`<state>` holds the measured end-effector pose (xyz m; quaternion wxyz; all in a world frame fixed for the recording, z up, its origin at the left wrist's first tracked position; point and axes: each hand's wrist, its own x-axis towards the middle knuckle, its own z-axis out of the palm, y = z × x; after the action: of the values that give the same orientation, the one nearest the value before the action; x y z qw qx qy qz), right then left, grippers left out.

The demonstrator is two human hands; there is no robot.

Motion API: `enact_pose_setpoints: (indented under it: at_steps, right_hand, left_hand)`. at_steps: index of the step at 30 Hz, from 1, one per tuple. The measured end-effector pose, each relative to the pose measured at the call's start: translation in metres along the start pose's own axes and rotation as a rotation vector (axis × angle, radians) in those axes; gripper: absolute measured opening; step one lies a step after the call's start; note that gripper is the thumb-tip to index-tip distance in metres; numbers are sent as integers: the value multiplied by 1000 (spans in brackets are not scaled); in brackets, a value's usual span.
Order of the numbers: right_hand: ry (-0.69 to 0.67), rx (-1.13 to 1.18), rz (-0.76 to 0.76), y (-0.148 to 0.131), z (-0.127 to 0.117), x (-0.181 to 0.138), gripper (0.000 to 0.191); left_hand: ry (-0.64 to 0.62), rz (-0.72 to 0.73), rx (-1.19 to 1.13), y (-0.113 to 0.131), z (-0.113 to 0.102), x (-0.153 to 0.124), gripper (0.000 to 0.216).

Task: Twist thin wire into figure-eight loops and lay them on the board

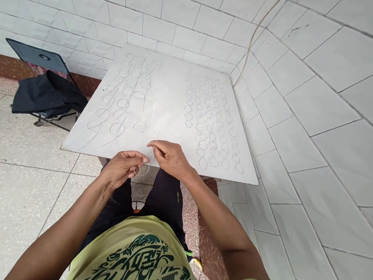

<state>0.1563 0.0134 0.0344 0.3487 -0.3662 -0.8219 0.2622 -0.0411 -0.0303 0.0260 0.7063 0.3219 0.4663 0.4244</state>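
Between thumb and fingers, my left hand [122, 167] pinches a thin wire loop [142, 174] just off the near edge of the white board [169, 98]. A straight end of the same wire rises from the loop to my right hand [171, 157]. The fingers of that hand are closed on this end. On the board's left half lie rows of wire rings with long straight tails, one being a ring [139, 127] close to my hands. Smaller figure-eight wire pieces [203, 163] fill columns on the right half.
White tiled walls [344, 173] border the board behind and on the right, and a cable [251, 43] runs down the corner. At the left stands a folding chair [38, 55] with a dark cloth [47, 93] on it. My legs [164, 193] are under the board's front edge.
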Motion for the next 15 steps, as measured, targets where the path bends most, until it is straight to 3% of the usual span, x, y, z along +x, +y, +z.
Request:
enact_pose_setpoints:
  at_steps: [4,10,15]
  right_hand:
    - [19,-13,48,0,-3,1,31]
    - [150,81,195,7,-1,0,31]
    - [216,107,220,8,6,-2,30]
  left_hand:
    - [-10,6,-25,1,-1,0,32]
    - [-14,35,7,0,-5,-8,46]
    - [-64,12,-37,-4,-1,-12,43]
